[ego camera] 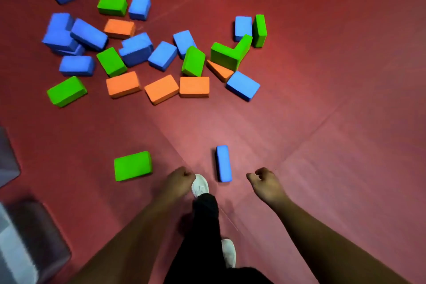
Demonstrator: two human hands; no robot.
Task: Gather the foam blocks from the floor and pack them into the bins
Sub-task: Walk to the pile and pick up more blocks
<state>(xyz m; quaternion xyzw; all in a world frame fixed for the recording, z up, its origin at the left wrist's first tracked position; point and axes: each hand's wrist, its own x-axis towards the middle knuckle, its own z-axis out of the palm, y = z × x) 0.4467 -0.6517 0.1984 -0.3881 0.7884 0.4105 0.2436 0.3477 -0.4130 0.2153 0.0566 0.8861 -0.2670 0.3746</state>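
Hands out in front over the red floor (pixel 322 122), both empty. Left hand (pixel 181 178) balled in a fist. Right hand (pixel 265 182) loosely curled, thumb out. Blue foam block (pixel 223 163) on its narrow side, between the hands and just ahead of them. Green foam block (pixel 132 165) flat on the floor, ahead and left of the left hand. Main scatter of foam blocks (pixel 162 55), blue, green and orange, well ahead of both hands, mostly toward the left. White shoe (pixel 200 185) just beside the left hand. Blurred grey shape (pixel 23 237) far left of the left arm; cannot tell what.
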